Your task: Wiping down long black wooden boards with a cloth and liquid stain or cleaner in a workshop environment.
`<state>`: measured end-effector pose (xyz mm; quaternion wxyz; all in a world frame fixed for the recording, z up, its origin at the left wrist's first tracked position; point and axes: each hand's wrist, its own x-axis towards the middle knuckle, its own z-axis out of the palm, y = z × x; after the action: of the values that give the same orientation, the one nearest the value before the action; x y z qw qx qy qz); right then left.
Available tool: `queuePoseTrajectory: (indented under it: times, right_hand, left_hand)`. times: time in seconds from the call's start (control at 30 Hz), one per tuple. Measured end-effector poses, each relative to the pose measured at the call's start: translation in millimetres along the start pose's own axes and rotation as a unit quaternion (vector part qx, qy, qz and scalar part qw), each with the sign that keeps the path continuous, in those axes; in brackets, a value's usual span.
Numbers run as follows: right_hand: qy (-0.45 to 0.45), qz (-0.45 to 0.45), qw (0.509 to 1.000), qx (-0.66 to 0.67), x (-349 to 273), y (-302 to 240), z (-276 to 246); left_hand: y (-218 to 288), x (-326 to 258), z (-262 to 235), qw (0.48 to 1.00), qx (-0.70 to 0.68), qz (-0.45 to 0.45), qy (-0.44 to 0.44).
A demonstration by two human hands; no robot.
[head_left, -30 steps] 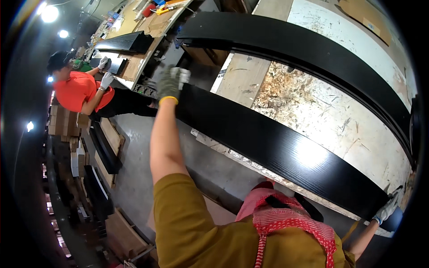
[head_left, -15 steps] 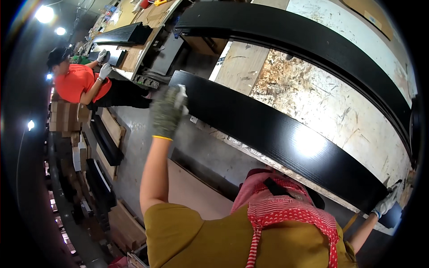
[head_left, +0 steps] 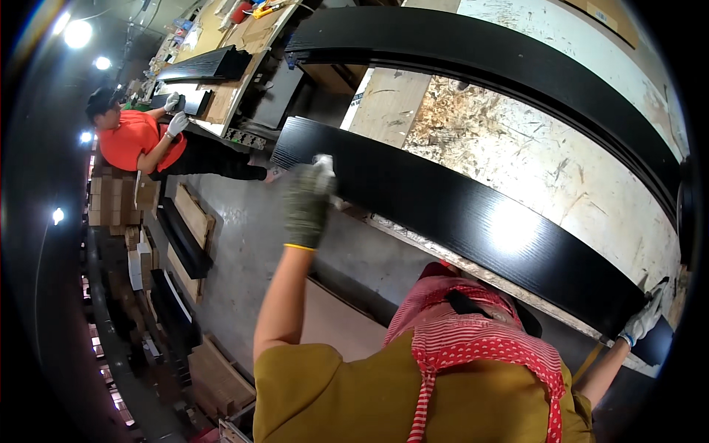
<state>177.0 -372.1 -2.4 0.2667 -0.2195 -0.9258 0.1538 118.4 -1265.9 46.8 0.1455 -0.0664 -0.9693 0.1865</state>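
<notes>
A long black wood-grain board lies along the near edge of a worn chipboard worktable. My left hand, in a grey-green glove with a white patch at the fingers, grips the board's near edge a little way in from its left end. Far to the right, my right hand, in a white glove, holds the board's right end. My yellow shirt and red patterned apron straps fill the bottom of the view.
A second long black board lies along the table's far side. A co-worker in an orange shirt handles another black board at a bench on the left. Wood pieces and black boards are stacked on the concrete floor.
My left hand has slid along the board's near edge, away from its left end and closer to me. My right hand stays at the right end.
</notes>
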Motion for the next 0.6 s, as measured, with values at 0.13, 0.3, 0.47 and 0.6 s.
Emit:
queuePoseTrajectory:
  times: [0.13, 0.3, 0.47, 0.6]
  right_hand:
    - [0.014, -0.067, 0.981, -0.182, 2, 52, -2]
    - [0.008, -0.019, 0.996, -0.087, -2, 44, 3]
    - [0.011, 0.081, 0.984, 0.158, 12, 52, 14]
    - [0.01, 0.184, 0.97, 0.161, 5, -23, 4]
  left_hand:
    - [-39, -14, 22, 0.946, -0.248, -0.209, 0.024]
    - [-72, -15, -11, 0.924, -0.099, -0.363, -0.072]
    - [-15, 19, -14, 0.983, -0.103, -0.152, 0.018]
    - [68, 17, -53, 0.981, -0.181, -0.047, 0.053]
